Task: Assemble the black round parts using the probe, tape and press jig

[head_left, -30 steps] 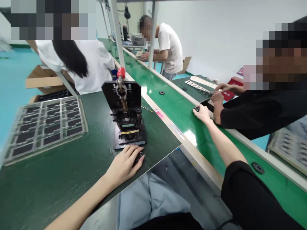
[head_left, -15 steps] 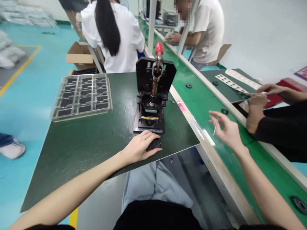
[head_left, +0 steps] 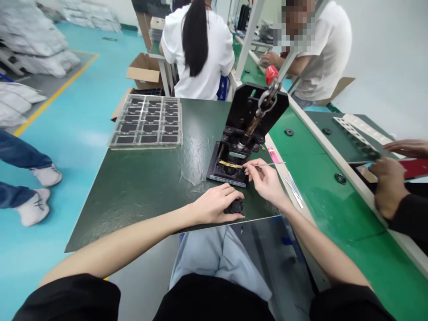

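A small round black part [head_left: 236, 206] lies on the dark green tabletop [head_left: 147, 187], near its front edge and just in front of the lever press [head_left: 245, 138]. It is clasped by the left hand [head_left: 216, 204], with the thumb and fingers curled about its sides. A thin rod [head_left: 276, 163] is pinched between the thumb and fingertips of the right hand [head_left: 265, 180], by the right side of the press base; whether the base is touched cannot be told. A yellow strip [head_left: 227, 164] is seen across the lower part of the press, beside those fingertips.

The step in hand is judged to be one of steadying the part while the rod is handled at the press. For any next move, a light, steady pinch is called for, with the rod kept clear of the press frame and the part kept from sliding. At the tabletop's far left, a clear tray [head_left: 145, 146] of dark pieces is left untouched.
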Demonstrator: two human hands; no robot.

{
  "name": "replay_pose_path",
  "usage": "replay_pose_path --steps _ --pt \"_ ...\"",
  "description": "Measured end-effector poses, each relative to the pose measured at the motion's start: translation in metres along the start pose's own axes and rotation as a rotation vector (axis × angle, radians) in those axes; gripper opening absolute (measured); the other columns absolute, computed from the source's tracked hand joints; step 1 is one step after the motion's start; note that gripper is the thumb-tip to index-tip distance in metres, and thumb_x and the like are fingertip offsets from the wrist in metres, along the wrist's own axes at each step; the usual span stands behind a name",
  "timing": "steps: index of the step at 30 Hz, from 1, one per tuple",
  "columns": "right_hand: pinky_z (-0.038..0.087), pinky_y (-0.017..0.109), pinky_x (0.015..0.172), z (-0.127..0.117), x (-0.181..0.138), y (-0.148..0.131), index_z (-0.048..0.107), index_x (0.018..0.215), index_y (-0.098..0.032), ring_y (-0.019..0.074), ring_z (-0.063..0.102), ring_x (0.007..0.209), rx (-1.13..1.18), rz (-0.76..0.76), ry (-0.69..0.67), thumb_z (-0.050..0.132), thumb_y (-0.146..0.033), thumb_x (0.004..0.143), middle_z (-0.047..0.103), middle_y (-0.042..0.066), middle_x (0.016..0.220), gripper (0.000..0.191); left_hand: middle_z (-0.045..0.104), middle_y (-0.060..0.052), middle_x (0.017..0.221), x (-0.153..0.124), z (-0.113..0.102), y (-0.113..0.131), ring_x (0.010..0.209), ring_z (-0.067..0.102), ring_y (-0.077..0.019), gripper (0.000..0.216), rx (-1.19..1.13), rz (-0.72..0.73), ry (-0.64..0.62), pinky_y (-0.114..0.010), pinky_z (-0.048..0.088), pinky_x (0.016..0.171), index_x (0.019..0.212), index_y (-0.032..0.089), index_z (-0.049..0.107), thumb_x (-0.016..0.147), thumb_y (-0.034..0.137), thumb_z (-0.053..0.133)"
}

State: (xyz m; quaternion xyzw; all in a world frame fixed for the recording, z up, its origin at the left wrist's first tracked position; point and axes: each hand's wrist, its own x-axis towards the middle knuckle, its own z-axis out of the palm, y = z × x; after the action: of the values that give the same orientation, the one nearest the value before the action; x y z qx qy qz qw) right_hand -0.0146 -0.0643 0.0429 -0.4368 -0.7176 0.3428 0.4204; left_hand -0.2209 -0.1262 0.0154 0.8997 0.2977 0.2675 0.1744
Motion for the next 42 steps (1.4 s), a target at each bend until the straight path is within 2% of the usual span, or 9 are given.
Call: replay_pose_path --steps 5,13,19,27,33,39,42 --pt "0.061 0.032 0.069 0.015 0.012 0.006 0.066 0.092 -0.020 0.0202 0.073 0.077 -0.015 -0.011 -0.025 0.060 -0.070 0.093 0.073 0.009 0.087 0.050 0.070 -0.011 0.109 -0.002 0.002 0.000 0.102 0.066 -0.0248 0.041 -0.004 0.034 0.014 -0.034 0.054 0.089 0.120 0.014 0.061 0.096 0.047 0.068" --pt "0.056 0.030 0.054 0.020 0.019 0.007 0.074 0.087 -0.017 0.0219 0.073 0.068 -0.141 -0.020 0.009 0.063 -0.059 0.094 0.077 0.012 0.085 0.044 0.072 -0.010 0.108 -0.001 0.002 0.001 0.098 0.067 -0.0243 0.042 0.018 0.032 -0.025 -0.034 0.054 0.088 0.119 0.016 0.063 0.093 0.048 0.071" --pt "0.051 0.028 0.050 0.021 0.019 0.003 0.076 0.086 -0.017 0.0188 0.068 0.058 -0.220 -0.052 0.004 0.063 -0.050 0.095 0.078 0.010 0.079 0.037 0.072 -0.010 0.109 -0.001 0.002 0.000 0.099 0.068 -0.0253 0.048 0.005 0.021 -0.004 -0.034 0.054 0.088 0.119 0.016 0.063 0.090 0.052 0.074" --pt "0.048 0.028 0.052 0.020 0.020 0.001 0.073 0.080 -0.018 0.0149 0.061 0.055 -0.240 -0.040 0.005 0.064 -0.052 0.094 0.077 0.009 0.080 0.039 0.072 -0.011 0.110 0.001 -0.003 -0.005 0.102 0.068 -0.0258 0.056 -0.019 -0.012 0.010 -0.035 0.054 0.089 0.122 0.018 0.062 0.087 0.061 0.072" --pt "0.049 0.028 0.054 0.019 0.020 0.000 0.074 0.085 -0.017 0.0141 0.058 0.054 -0.248 -0.041 -0.005 0.063 -0.048 0.096 0.076 0.008 0.078 0.035 0.072 -0.009 0.108 0.003 -0.006 -0.004 0.100 0.067 -0.0252 0.058 -0.012 -0.044 -0.024 -0.035 0.054 0.089 0.123 0.019 0.061 0.085 0.061 0.074" --pt "0.049 0.027 0.056 0.019 0.021 0.000 0.074 0.084 -0.017 0.0133 0.055 0.052 -0.266 -0.063 -0.001 0.062 -0.047 0.097 0.070 0.003 0.066 0.035 0.071 -0.008 0.107 0.004 -0.005 -0.003 0.100 0.067 -0.0248 0.059 -0.002 -0.073 -0.033 -0.034 0.054 0.087 0.124 0.020 0.061 0.084 0.062 0.075" --pt "0.048 0.027 0.057 0.019 0.021 0.001 0.073 0.083 -0.018 0.0138 0.056 0.053 -0.286 -0.073 -0.006 0.062 -0.045 0.098 0.070 0.004 0.068 0.034 0.073 -0.007 0.108 0.006 -0.008 -0.006 0.101 0.068 -0.0244 0.055 -0.015 -0.083 -0.056 -0.034 0.055 0.087 0.124 0.021 0.062 0.085 0.057 0.077"
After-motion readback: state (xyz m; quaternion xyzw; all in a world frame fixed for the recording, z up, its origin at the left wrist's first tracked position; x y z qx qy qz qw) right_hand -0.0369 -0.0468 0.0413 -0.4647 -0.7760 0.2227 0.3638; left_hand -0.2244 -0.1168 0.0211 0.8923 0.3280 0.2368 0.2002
